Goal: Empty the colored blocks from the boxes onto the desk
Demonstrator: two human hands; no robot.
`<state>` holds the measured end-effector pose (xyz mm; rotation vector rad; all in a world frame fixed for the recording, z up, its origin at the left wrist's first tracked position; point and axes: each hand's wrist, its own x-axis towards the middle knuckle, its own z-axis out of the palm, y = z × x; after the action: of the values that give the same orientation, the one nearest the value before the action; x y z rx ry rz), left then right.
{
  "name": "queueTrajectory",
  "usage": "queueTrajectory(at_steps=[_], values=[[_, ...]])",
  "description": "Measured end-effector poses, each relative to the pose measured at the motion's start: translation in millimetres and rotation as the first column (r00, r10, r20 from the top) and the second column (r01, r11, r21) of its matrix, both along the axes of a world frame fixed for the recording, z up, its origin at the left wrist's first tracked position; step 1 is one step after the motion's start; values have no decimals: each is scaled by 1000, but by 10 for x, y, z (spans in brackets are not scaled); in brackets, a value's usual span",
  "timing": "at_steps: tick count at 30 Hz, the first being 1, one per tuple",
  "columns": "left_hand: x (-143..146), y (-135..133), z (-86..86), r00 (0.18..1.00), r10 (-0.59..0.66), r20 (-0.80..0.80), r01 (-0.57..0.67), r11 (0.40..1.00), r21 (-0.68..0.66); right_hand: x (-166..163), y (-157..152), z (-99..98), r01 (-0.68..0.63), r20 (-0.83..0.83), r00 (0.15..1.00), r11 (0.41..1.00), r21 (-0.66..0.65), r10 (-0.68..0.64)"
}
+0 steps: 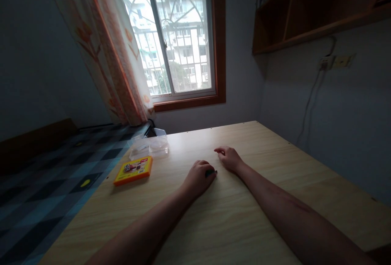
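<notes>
My left hand (200, 174) is low over the middle of the table (244, 216), its fingers wrapped round a small dark green object (209, 173). A short dark end of that object pokes out to the right, and my fingers hide the rest, so its kind cannot be made out. Just right of it and a little farther away, my right hand (229, 158) rests near the tabletop. Its fingers point left, loosely bent, with the fingertips and thumb apart and nothing visible between them.
Left of my hands lies a flat yellow and orange box (134, 170) with printed pictures. Behind it stands a clear plastic container (149, 147) at the table's left edge. A bed with a checked cover (61, 183) adjoins that side. Ahead are a curtain (113, 53) and a window.
</notes>
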<state>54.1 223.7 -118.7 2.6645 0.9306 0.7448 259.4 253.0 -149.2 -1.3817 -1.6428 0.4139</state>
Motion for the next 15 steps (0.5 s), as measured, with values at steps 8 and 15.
queueTrajectory(at_steps=[8, 15], values=[[1, 25, -69, 997, 75, -16, -74, 997, 32, -263, -13, -110, -37, -252, 967, 999, -26, 29], [-4, 72, -148, 994, 102, -42, -101, 994, 35, -615, -66, -176, -40, -423, 906, 998, -50, 15]])
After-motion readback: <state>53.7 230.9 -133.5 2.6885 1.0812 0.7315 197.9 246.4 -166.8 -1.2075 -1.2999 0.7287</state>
